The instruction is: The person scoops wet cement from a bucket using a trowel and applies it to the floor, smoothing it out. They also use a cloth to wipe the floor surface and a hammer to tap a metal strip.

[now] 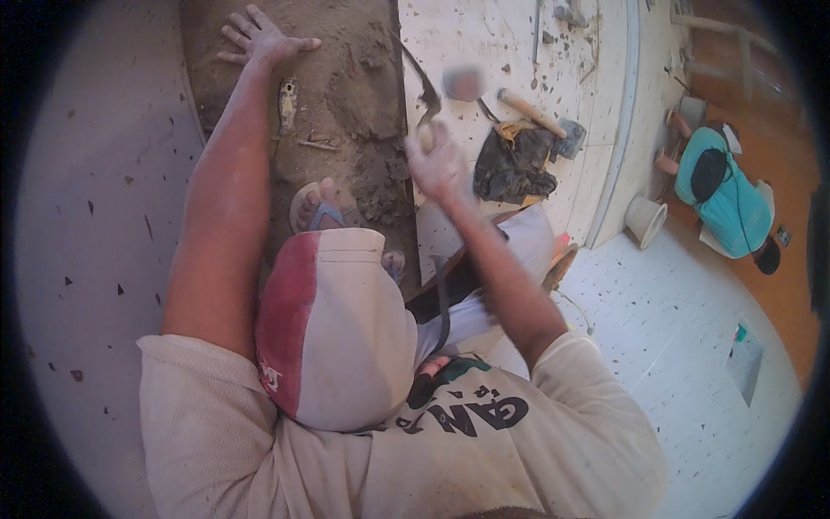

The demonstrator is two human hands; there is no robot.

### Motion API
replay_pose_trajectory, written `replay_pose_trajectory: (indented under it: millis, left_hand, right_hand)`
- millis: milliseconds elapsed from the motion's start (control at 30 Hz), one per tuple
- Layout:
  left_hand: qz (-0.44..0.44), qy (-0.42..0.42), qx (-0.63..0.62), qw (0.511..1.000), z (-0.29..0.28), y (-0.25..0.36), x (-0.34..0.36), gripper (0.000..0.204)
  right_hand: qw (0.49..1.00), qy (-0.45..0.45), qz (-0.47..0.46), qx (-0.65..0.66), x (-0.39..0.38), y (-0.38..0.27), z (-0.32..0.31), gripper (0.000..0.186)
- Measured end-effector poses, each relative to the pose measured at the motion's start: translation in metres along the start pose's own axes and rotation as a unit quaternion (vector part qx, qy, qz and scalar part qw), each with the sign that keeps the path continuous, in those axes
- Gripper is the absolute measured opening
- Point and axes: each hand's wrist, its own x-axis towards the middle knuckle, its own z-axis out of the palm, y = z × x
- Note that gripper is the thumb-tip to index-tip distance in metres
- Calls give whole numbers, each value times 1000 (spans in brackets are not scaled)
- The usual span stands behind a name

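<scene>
My left hand [264, 41] lies spread on the grey-brown bed of sand or mortar [346, 73], fingers apart and empty. My right hand [441, 163], smeared by motion, is closed round the pale handle of a tool with a thin, dark, curved blade [425, 86]; its exact kind is hard to make out. That tool is over the bed's right edge, beside the pale tiles. Between my hands, a small worn, speckled, elongated object [288, 105] rests on the bed. A sandalled foot [327, 208] stands on the bed below it.
On the tiles to the right are a mallet with a wooden handle [529, 111], a black plastic bag [516, 169] and a blurred reddish round thing [464, 84]. Farther right, a person in teal [726, 190] bends near a white bucket [644, 221]. A red-and-white cap [346, 329] blocks the lower middle.
</scene>
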Motion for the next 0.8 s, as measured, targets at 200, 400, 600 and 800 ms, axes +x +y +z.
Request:
replay_pose_trajectory:
  millis: [200,400,600,800]
  left_hand:
    - [-12,-29,11,999,-9,10,-6,148]
    - [-41,-56,9,998,-36,23,-17,140]
    - [-98,-144,-42,984,-84,47,-35,142]
    - [-83,-135,-46,986,-84,47,-38,138]
  right_hand:
    - [973,-21,-50,-222,109,-24,-83,37]
    - [907,-80,-165,-380,180,-44,-93,42]
    - [935,-111,-74,-329,158,-59,-63,37]
    - [967,-142,-49,-204,65,-10,-37,27]
